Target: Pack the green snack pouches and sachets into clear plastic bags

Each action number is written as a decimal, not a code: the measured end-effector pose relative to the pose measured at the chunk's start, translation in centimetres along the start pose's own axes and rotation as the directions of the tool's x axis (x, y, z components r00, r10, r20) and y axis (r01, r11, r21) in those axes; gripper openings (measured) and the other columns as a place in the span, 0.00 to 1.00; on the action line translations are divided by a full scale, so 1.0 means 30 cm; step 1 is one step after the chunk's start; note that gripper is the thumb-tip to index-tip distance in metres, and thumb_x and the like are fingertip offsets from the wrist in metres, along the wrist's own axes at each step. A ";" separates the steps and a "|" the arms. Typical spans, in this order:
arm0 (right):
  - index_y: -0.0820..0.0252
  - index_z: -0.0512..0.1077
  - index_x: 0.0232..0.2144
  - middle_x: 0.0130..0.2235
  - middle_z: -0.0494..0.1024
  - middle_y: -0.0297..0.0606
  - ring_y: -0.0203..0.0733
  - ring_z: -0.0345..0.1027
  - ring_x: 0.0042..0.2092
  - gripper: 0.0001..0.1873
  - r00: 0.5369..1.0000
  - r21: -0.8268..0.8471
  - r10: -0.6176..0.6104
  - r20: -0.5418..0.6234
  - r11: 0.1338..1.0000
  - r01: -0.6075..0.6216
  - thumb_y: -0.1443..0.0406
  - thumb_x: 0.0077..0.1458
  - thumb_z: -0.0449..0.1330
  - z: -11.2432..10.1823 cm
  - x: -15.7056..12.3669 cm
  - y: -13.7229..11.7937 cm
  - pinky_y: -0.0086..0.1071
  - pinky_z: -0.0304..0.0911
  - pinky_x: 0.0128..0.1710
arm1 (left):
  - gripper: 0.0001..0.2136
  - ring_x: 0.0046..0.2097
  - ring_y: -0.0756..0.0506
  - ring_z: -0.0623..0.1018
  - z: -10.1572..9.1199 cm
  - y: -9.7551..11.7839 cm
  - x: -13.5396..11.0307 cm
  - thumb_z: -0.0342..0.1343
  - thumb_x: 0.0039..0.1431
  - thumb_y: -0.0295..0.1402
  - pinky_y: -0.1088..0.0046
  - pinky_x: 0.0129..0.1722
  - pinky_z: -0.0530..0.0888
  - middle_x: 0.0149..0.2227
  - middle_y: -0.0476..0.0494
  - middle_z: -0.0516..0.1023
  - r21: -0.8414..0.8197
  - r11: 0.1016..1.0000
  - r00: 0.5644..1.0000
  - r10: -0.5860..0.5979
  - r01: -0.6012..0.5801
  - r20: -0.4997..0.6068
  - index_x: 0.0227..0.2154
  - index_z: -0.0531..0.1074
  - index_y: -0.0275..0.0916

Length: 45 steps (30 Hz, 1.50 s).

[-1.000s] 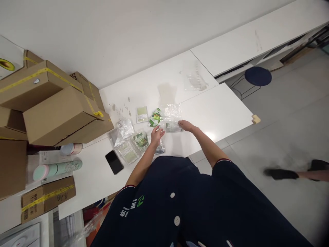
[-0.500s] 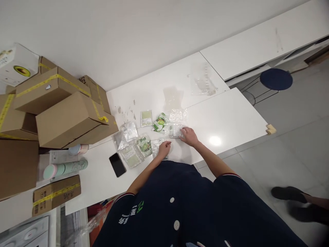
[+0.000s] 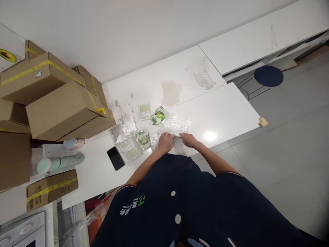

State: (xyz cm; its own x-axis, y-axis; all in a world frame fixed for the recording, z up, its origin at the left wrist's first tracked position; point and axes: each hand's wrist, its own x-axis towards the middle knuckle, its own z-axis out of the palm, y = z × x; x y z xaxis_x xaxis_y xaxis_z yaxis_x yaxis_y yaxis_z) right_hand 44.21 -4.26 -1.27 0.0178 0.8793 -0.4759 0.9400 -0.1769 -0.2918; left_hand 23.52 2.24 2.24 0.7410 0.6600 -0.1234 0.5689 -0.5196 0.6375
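Observation:
My left hand (image 3: 165,142) and my right hand (image 3: 188,139) meet near the front edge of the white table (image 3: 226,109). Both pinch the ends of a small clear packet (image 3: 176,136) held between them. Just beyond lies a crinkled clear plastic bag (image 3: 178,122). To the left of my left hand are a green kiwi-print packet (image 3: 158,116), a pale green sachet (image 3: 144,111), a round green-labelled packet (image 3: 143,138) and several other clear sachets (image 3: 125,125).
A black phone (image 3: 115,158) lies left of the sachets. Stacked cardboard boxes (image 3: 59,109) with yellow tape fill the left, with a mint flask (image 3: 60,161) and a small box (image 3: 51,189) below. More clear plastic (image 3: 202,78) lies at the table's back. A blue stool (image 3: 268,75) stands at the right.
My right hand drew the clear packet back from beside the plastic bag toward the table's front edge. My left hand came across to meet it and closed on it. The feet at the right are gone.

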 end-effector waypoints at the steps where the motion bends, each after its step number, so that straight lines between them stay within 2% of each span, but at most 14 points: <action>1: 0.60 0.59 0.61 0.61 0.66 0.49 0.53 0.59 0.60 0.30 0.999 0.034 -0.007 0.045 0.999 0.006 0.74 0.56 0.45 0.005 -0.035 -0.004 0.47 0.57 0.54 | 0.23 0.58 0.36 0.63 -0.005 0.010 -0.014 0.57 0.53 0.28 0.56 0.58 0.60 0.53 0.37 0.66 0.057 0.998 0.999 0.036 -0.037 0.019 0.54 0.68 0.44; 5: 0.59 0.69 0.51 0.48 0.77 0.45 0.49 0.70 0.48 0.20 0.977 0.241 -0.055 0.206 0.971 0.003 0.70 0.58 0.48 -0.022 -0.084 0.020 0.36 0.63 0.45 | 0.22 0.53 0.36 0.65 -0.006 0.044 -0.035 0.57 0.55 0.31 0.57 0.52 0.64 0.49 0.36 0.65 0.203 0.978 0.998 0.036 -0.045 0.050 0.53 0.66 0.42; 9: 0.61 0.70 0.48 0.47 0.77 0.44 0.46 0.71 0.45 0.18 0.975 0.395 -0.002 0.223 0.915 -0.089 0.70 0.55 0.53 -0.097 -0.001 0.093 0.29 0.63 0.40 | 0.21 0.52 0.38 0.66 0.006 0.051 -0.019 0.53 0.58 0.30 0.61 0.50 0.65 0.49 0.36 0.65 0.282 0.959 0.999 -0.034 0.028 0.016 0.55 0.64 0.40; 13: 0.62 0.70 0.50 0.48 0.77 0.45 0.47 0.70 0.45 0.24 0.962 0.383 0.112 0.250 0.901 -0.205 0.73 0.49 0.58 -0.135 0.097 0.144 0.28 0.63 0.38 | 0.21 0.54 0.38 0.66 0.021 0.040 -0.032 0.51 0.59 0.29 0.60 0.53 0.64 0.52 0.36 0.65 0.265 0.962 0.995 -0.082 0.063 0.063 0.56 0.63 0.40; 18: 0.66 0.73 0.42 0.44 0.77 0.48 0.47 0.70 0.42 0.17 0.954 0.349 0.156 0.256 0.905 -0.241 0.72 0.46 0.59 -0.130 0.159 0.166 0.29 0.62 0.35 | 0.23 0.56 0.39 0.66 0.064 0.016 -0.054 0.50 0.59 0.30 0.59 0.57 0.63 0.55 0.37 0.65 0.118 0.987 0.979 -0.126 0.107 0.162 0.58 0.61 0.41; 22: 0.66 0.72 0.39 0.38 0.77 0.46 0.41 0.69 0.33 0.14 0.937 0.384 0.166 0.306 0.879 -0.281 0.71 0.47 0.58 -0.125 0.174 0.197 0.29 0.61 0.29 | 0.27 0.61 0.38 0.62 0.102 -0.004 -0.019 0.51 0.58 0.31 0.58 0.61 0.59 0.62 0.35 0.61 0.069 0.994 0.965 -0.095 0.081 0.244 0.61 0.58 0.39; 26: 0.64 0.68 0.41 0.33 0.75 0.40 0.35 0.65 0.28 0.14 0.914 0.498 0.177 0.364 0.792 -0.352 0.71 0.49 0.56 -0.120 0.164 0.229 0.28 0.61 0.27 | 0.32 0.63 0.35 0.59 0.121 0.002 0.047 0.53 0.57 0.32 0.56 0.61 0.59 0.68 0.37 0.50 0.119 0.990 0.944 -0.104 0.070 0.313 0.65 0.53 0.43; 29: 0.64 0.68 0.42 0.35 0.75 0.41 0.37 0.68 0.30 0.13 0.915 0.458 0.234 0.329 0.808 -0.371 0.71 0.52 0.55 -0.122 0.150 0.220 0.29 0.63 0.30 | 0.35 0.62 0.32 0.61 0.123 0.022 0.091 0.54 0.56 0.32 0.54 0.57 0.63 0.69 0.41 0.46 0.193 0.977 0.923 -0.155 0.091 0.351 0.66 0.49 0.49; 32: 0.66 0.67 0.47 0.45 0.74 0.53 0.50 0.70 0.44 0.17 0.912 0.339 0.346 0.221 0.849 -0.405 0.70 0.54 0.55 -0.125 0.140 0.173 0.37 0.65 0.40 | 0.36 0.62 0.32 0.60 0.120 0.044 0.119 0.55 0.56 0.31 0.54 0.54 0.67 0.70 0.42 0.45 0.261 0.961 0.905 -0.191 0.093 0.381 0.66 0.49 0.52; 34: 0.66 0.63 0.53 0.56 0.66 0.59 0.58 0.61 0.56 0.23 0.926 0.221 0.376 0.032 0.901 -0.373 0.70 0.54 0.55 -0.126 0.139 0.133 0.46 0.61 0.50 | 0.35 0.62 0.32 0.60 0.118 0.056 0.128 0.54 0.56 0.29 0.54 0.52 0.68 0.70 0.41 0.44 0.300 0.950 0.897 -0.204 0.084 0.393 0.65 0.50 0.52; 37: 0.61 0.58 0.59 0.64 0.56 0.55 0.59 0.48 0.64 0.29 0.955 0.103 0.258 -0.148 0.964 -0.244 0.64 0.56 0.57 -0.125 0.155 0.091 0.52 0.52 0.58 | 0.33 0.61 0.32 0.60 0.119 0.067 0.132 0.52 0.57 0.27 0.53 0.50 0.69 0.69 0.39 0.45 0.343 0.936 0.895 -0.214 0.074 0.392 0.65 0.53 0.50; 41: 0.62 0.65 0.54 0.55 0.70 0.52 0.56 0.64 0.54 0.34 0.952 0.240 0.305 0.030 0.922 -0.303 0.51 0.49 0.63 -0.129 0.195 0.093 0.43 0.62 0.49 | 0.30 0.60 0.33 0.62 0.124 0.056 0.127 0.50 0.57 0.25 0.53 0.51 0.69 0.69 0.41 0.47 0.344 0.935 0.898 -0.217 0.080 0.383 0.63 0.58 0.49; 43: 0.64 0.71 0.44 0.45 0.76 0.48 0.52 0.70 0.46 0.30 0.936 0.327 0.310 0.167 0.878 -0.349 0.51 0.44 0.67 -0.128 0.206 0.111 0.36 0.65 0.41 | 0.29 0.60 0.33 0.62 0.125 0.039 0.124 0.52 0.57 0.26 0.53 0.53 0.68 0.69 0.44 0.47 0.313 0.947 0.903 -0.197 0.074 0.382 0.62 0.60 0.51; 45: 0.64 0.74 0.34 0.36 0.78 0.44 0.50 0.72 0.40 0.23 0.938 0.407 0.263 0.226 0.849 -0.336 0.52 0.40 0.69 -0.118 0.199 0.127 0.34 0.65 0.37 | 0.27 0.61 0.35 0.63 0.124 0.021 0.123 0.53 0.57 0.28 0.53 0.55 0.67 0.69 0.45 0.50 0.274 0.960 0.906 -0.171 0.063 0.388 0.60 0.62 0.51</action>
State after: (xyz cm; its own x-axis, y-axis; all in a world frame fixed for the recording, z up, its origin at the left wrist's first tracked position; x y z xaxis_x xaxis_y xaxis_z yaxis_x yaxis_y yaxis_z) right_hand 49.12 1.88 -2.29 0.1868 0.6781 -0.7108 0.6532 -0.6262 -0.4256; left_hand 27.93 2.34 -0.64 0.7125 0.4758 -0.5157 0.6905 -0.6057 0.3953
